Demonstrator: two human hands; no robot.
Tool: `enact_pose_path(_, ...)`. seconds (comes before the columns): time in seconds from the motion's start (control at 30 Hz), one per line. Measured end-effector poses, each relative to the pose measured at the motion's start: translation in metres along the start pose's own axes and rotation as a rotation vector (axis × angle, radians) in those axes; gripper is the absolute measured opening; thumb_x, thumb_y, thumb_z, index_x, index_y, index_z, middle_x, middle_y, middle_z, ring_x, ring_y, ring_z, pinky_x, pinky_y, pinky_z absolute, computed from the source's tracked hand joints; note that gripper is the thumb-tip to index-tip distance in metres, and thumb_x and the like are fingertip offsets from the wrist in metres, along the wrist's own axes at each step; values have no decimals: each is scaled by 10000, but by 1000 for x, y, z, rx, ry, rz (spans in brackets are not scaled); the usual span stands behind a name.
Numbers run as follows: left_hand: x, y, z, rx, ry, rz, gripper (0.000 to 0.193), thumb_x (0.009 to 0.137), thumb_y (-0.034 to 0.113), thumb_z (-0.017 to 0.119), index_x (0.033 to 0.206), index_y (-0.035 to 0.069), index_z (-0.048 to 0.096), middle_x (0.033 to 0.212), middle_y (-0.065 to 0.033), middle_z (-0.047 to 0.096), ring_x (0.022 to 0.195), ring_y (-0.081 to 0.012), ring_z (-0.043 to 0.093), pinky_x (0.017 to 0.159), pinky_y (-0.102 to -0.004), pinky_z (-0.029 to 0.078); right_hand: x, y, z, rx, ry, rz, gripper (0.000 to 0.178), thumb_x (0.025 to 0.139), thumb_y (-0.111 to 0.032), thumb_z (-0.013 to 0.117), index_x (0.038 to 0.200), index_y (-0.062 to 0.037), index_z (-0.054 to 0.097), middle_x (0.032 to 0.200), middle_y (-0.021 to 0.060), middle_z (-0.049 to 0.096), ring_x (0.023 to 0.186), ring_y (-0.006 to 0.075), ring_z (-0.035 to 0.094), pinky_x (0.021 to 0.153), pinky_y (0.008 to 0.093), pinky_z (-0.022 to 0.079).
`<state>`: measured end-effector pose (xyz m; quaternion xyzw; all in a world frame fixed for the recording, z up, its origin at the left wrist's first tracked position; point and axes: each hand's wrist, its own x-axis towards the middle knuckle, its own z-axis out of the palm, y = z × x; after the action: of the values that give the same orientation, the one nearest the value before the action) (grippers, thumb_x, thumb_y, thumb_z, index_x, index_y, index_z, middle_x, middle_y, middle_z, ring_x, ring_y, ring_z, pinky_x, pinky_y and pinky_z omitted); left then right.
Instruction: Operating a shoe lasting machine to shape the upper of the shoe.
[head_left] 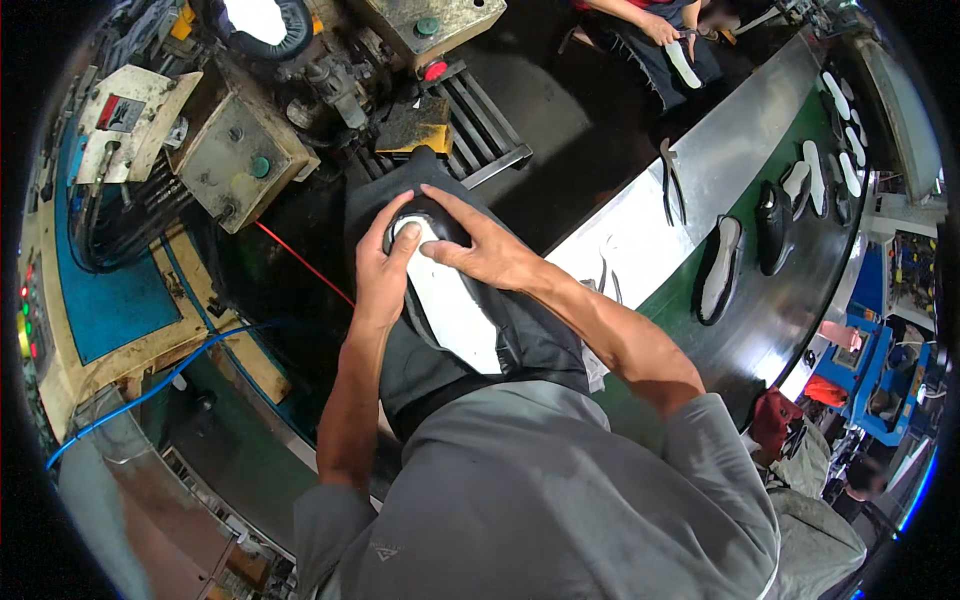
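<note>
A black shoe upper [508,335] lies bottom up across my lap, with a long white sole piece [452,305] on its underside. The fingers of my left hand [380,275] wrap the toe end from the left, and its thumb presses on the white piece. From the right, my right hand [487,250] grips the same end, its thumb also on the white surface. Both index fingers curve over the dark toe edge. The side of the shoe that faces my lap is hidden.
At right, a metal ledge [625,215] holds pincers [671,182]. On the green conveyor [700,275] beside it are a white-soled shoe [720,270] and several more. Machinery with a control box [240,160] stands at left. Across from me, a co-worker's hand [658,30] is near another sole.
</note>
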<state>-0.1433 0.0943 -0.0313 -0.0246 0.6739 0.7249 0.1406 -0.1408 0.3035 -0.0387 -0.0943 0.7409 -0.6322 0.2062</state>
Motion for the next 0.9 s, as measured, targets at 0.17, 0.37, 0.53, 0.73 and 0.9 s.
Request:
enact_pose_path(0.17,-1,-1,12,-364,-36,-170,524,1155,251,618,1610,2,541,1541,-176,609,1388,-235,595,1203,-369,448,-8,13,-18,335,20,83,789,1055,-262,770,1733,-117,394,1583,167,567,1431,261,537,1214,384,437)
enact_pose_path(0.37,-8,-23,30,-231,75,-113,507,1171,249,576,1602,-15,531,1546,-145,609,1400,-244,583,1214,-384,439,-7,21,-20,435,6,80,774,1065,-239,760,1734,-124,386,1496,159,602,1354,243,569,1163,384,477)
enact_pose_path(0.53,-5,-29,31,40,88,-116,478,1137,204,607,1563,-10,563,1483,-179,641,1341,-256,607,1165,-386,465,-13,18,-10,354,109,132,844,1055,-275,775,1744,-70,332,1526,187,586,1385,262,560,1187,391,461)
enact_pose_path(0.73,-64,-31,21,72,-158,-232,795,1091,195,681,1738,-6,264,1687,-226,448,1540,-314,466,1280,-418,362,-91,17,-7,-13,119,191,1011,1034,-365,808,1755,21,214,1761,285,337,1599,344,408,1305,416,335)
enact_pose_path(0.9,-88,-38,11,-119,-242,-323,771,1106,218,675,1736,17,281,1672,-203,463,1521,-307,482,1253,-454,406,-131,-3,4,-518,118,-159,919,1041,-403,749,1747,-40,286,1793,287,259,1583,499,412,1308,540,368)
